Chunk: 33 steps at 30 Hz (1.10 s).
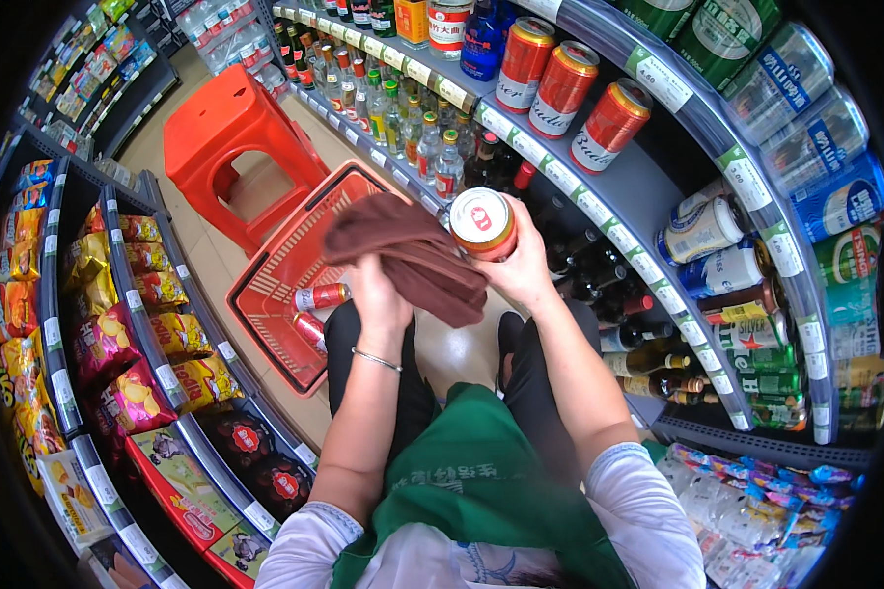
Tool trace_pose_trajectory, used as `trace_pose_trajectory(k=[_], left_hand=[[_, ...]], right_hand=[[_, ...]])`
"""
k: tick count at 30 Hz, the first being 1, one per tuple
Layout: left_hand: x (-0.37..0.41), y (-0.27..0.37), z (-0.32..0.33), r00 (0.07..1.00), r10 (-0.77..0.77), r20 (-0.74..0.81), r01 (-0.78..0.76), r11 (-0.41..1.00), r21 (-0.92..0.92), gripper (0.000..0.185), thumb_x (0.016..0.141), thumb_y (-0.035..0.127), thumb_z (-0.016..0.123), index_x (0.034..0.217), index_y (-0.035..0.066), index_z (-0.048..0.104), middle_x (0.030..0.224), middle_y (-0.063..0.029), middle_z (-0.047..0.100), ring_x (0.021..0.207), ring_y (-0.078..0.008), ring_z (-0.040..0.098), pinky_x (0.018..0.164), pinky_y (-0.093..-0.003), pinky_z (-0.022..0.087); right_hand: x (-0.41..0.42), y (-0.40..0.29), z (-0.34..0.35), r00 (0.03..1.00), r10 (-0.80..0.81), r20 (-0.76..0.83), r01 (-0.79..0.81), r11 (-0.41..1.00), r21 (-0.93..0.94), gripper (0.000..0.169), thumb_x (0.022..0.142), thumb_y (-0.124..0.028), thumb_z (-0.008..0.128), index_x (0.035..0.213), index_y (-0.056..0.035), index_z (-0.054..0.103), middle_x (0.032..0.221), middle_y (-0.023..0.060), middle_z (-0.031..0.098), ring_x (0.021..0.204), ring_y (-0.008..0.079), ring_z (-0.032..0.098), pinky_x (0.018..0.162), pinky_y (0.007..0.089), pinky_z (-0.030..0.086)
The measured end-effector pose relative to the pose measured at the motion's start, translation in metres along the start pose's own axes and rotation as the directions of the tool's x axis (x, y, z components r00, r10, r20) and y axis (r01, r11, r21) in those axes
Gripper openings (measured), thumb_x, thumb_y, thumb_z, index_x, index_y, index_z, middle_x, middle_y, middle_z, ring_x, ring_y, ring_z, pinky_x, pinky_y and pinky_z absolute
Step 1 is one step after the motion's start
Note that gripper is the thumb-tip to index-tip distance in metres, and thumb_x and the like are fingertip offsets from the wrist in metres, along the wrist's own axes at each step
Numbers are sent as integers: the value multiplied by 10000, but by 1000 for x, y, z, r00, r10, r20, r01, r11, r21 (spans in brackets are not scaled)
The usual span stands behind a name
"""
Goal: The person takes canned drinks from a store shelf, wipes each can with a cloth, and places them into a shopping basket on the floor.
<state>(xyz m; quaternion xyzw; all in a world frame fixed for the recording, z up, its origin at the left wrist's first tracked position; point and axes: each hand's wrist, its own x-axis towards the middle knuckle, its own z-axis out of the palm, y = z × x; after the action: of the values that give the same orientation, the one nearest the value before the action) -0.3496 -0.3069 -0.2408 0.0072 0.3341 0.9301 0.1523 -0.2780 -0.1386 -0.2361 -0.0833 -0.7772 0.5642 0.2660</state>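
My left hand point(380, 300) grips a brown cloth point(412, 254), which hangs in folds over the fingers and reaches across to my right hand point(521, 258). That right hand holds a red and gold drink can point(495, 249), its pale lid facing up toward me. Below and left of the cloth stands a red plastic shopping basket point(265, 324). Two red and white cans lie on their sides in it, an upper can point(321, 297) and a lower can point(309, 329). On the shelf beyond my right hand stand several red Budweiser cans point(564, 88).
A red plastic stool point(214, 140) stands behind the basket. To the right, a curved shelf edge point(597, 199) with price tags runs close to my right arm, above dark bottles point(619, 331). Snack shelves point(129, 294) line the left side. Small glass bottles point(390, 121) fill a low shelf ahead.
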Motion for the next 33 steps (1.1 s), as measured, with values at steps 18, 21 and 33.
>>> trace_pose_trajectory(k=[18, 21, 33], left_hand=[[-2, 14, 11, 855, -239, 461, 53, 923, 381, 454, 814, 13, 623, 1249, 43, 497, 1265, -67, 494, 1154, -158, 493, 994, -295, 392], [-2, 5, 5, 905, -188, 381, 22, 917, 399, 400, 823, -5, 594, 1212, 16, 508, 1198, -73, 550, 1085, -151, 541, 934, -290, 441], [5, -9, -11, 923, -382, 54, 385, 903, -189, 638, 960, 531, 324, 1345, 30, 413, 1298, -190, 511, 1121, -345, 548, 952, -459, 468]], right_hand=[[-7, -10, 3, 961, -219, 171, 272, 869, -414, 520, 671, -186, 743, 1132, -45, 547, 1064, 141, 582, 1032, 345, 545, 904, 420, 408], [-7, -7, -2, 924, -265, 276, 368, 813, -450, 614, 598, -216, 771, 1139, -39, 540, 1059, 145, 581, 1034, 347, 544, 913, 416, 405], [-1, 1, 7, 751, 431, 500, -602, 137, 787, 541, 815, -371, 621, 1172, 17, 500, 959, 220, 655, 834, 325, 678, 762, 425, 569]])
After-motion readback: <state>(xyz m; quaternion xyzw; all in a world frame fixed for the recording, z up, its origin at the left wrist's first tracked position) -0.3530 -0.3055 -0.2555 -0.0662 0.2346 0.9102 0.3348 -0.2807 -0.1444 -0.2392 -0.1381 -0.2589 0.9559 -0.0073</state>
